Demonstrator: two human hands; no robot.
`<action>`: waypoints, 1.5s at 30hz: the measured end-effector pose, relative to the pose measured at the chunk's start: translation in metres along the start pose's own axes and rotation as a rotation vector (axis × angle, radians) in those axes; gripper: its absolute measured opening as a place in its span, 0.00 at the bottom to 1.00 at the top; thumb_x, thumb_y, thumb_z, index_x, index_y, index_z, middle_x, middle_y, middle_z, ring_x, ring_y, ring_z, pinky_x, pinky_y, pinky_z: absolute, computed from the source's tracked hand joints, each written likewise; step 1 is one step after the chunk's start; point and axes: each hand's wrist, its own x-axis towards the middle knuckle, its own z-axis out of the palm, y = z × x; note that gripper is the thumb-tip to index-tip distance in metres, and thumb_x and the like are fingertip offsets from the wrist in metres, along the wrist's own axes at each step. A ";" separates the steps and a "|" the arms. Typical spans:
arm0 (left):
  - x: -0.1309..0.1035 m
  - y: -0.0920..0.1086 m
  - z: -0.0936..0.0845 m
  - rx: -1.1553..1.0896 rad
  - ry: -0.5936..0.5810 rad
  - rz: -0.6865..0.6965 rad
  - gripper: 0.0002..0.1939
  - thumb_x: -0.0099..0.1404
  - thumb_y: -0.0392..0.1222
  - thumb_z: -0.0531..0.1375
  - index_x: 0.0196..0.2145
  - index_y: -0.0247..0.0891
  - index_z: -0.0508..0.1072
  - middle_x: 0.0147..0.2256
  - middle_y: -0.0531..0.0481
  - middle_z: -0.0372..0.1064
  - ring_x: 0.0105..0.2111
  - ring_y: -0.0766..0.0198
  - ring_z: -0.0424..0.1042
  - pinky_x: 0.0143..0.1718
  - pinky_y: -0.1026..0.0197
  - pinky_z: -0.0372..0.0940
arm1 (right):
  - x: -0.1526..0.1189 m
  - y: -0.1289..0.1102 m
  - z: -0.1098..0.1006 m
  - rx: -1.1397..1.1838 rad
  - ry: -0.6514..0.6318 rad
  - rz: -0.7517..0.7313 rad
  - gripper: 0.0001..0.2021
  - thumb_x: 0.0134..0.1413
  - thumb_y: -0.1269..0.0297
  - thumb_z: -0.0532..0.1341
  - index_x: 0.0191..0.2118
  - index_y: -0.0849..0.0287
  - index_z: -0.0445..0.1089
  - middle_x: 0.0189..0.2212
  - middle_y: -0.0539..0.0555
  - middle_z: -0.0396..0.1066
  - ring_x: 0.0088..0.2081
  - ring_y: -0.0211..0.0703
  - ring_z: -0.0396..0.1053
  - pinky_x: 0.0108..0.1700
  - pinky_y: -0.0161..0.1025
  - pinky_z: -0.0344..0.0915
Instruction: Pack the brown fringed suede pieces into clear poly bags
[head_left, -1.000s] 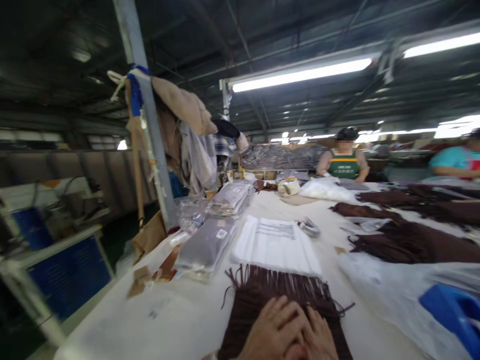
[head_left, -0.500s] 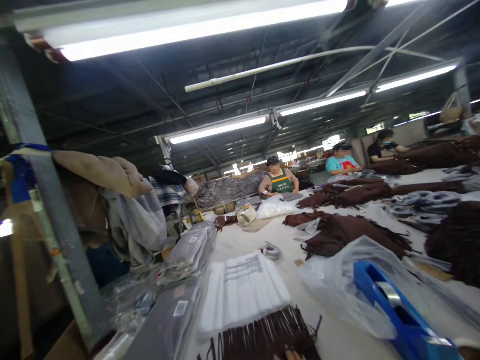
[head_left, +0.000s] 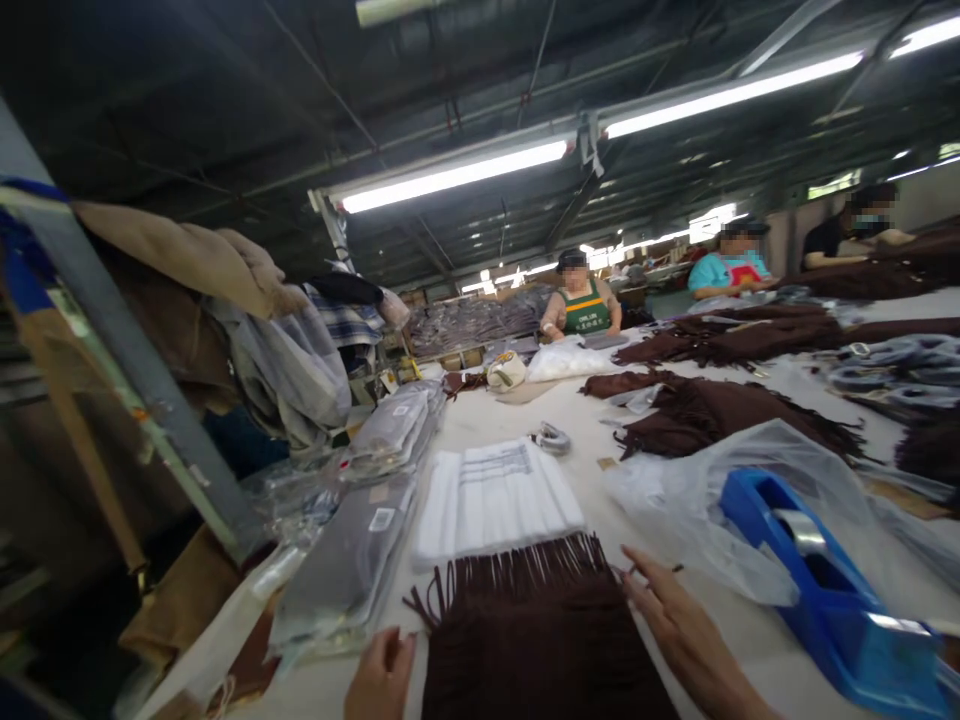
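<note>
A dark brown fringed scarf (head_left: 540, 640) lies flat on the white table in front of me, its fringe pointing away. At its left edge is my left hand (head_left: 381, 675), open, with loosely bent fingers and nothing seen in them. My right hand (head_left: 675, 625) is open on the other side, fingers stretched out, the tips beside the right end of the fringe. Whether they touch the strands I cannot tell. Just beyond the fringe lies a folded white cloth with grey stripes (head_left: 495, 500). The scarf's near end is cut off by the bottom of the view.
A blue tape dispenser (head_left: 832, 590) stands at the right, against a clear plastic bag (head_left: 697, 510). Bagged grey items (head_left: 345, 560) are stacked along the left. Brown scarves (head_left: 720, 415) lie farther back. Several people work beyond, one in a green apron (head_left: 587, 312).
My view has tipped downward, bringing more of the brown scarf into sight. Earlier only some fingers showed on the scarf at the bottom; now both hands are at its sides.
</note>
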 end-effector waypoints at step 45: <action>0.099 0.054 0.107 -0.799 -1.395 -0.735 0.23 0.51 0.47 0.66 0.41 0.30 0.73 0.39 0.41 0.74 0.41 0.54 0.72 0.51 0.54 0.59 | 0.109 -0.023 0.060 0.966 -1.264 0.851 0.24 0.50 0.56 0.61 0.51 0.64 0.67 0.42 0.60 0.74 0.49 0.51 0.68 0.58 0.47 0.54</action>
